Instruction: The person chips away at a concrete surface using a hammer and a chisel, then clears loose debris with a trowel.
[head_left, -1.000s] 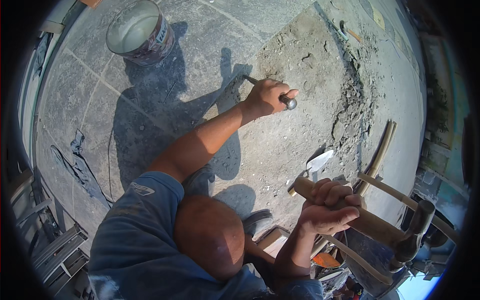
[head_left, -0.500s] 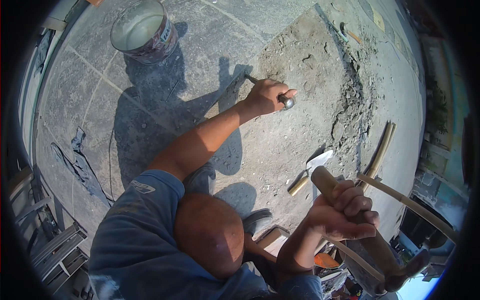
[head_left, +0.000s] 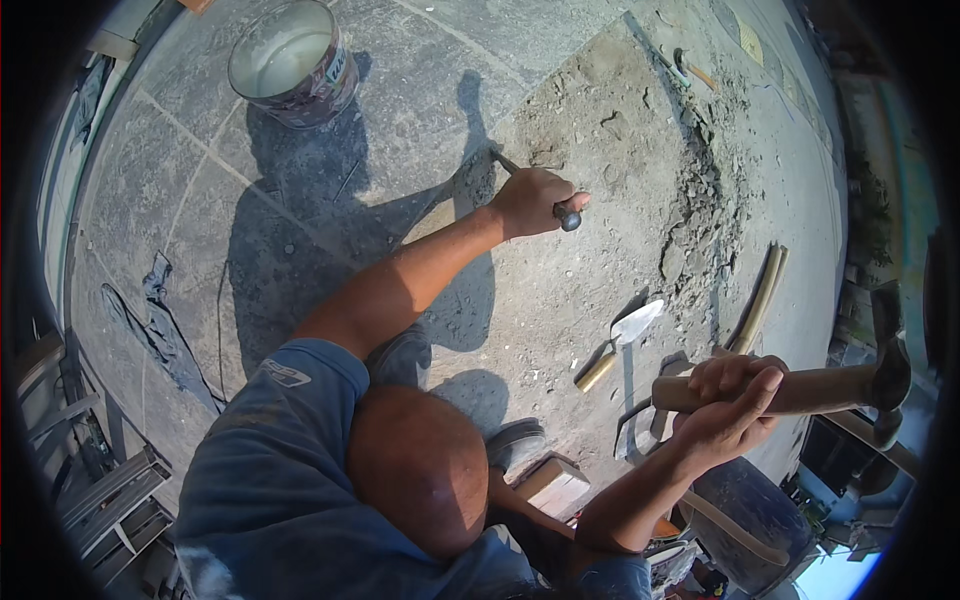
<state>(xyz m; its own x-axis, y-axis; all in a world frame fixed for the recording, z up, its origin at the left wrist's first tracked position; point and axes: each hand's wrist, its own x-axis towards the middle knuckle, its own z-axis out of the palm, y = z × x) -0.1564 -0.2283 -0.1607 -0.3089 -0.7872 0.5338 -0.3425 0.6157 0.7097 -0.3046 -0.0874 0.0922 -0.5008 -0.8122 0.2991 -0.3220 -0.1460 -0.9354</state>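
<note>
My left hand [head_left: 540, 203] is closed around a metal chisel [head_left: 569, 218]. The chisel slants, its tip at the edge where the rough, broken mortar patch [head_left: 590, 130] meets the smoother floor tiles. My right hand [head_left: 730, 405] grips a hammer [head_left: 835, 388] by its wooden handle, raised off the floor at the right, well apart from the chisel. The hammer's metal head points away to the right. Between my hands, nearer the right, a trowel [head_left: 636, 322] with a wooden handle lies on the floor.
A paint bucket [head_left: 345, 92] stands at the far left on the tiles [head_left: 190, 190]. Loose rubble [head_left: 695, 225] runs along the patch's right side, near a small wooden-handled tool [head_left: 698, 73] and long strips [head_left: 765, 295]. A block [head_left: 555, 485] and dark tub [head_left: 755, 510] sit close to my right arm.
My right hand has moved the hammer up and right, its head swinging from low right to level with the handle. My left hand has barely shifted with the chisel.
</note>
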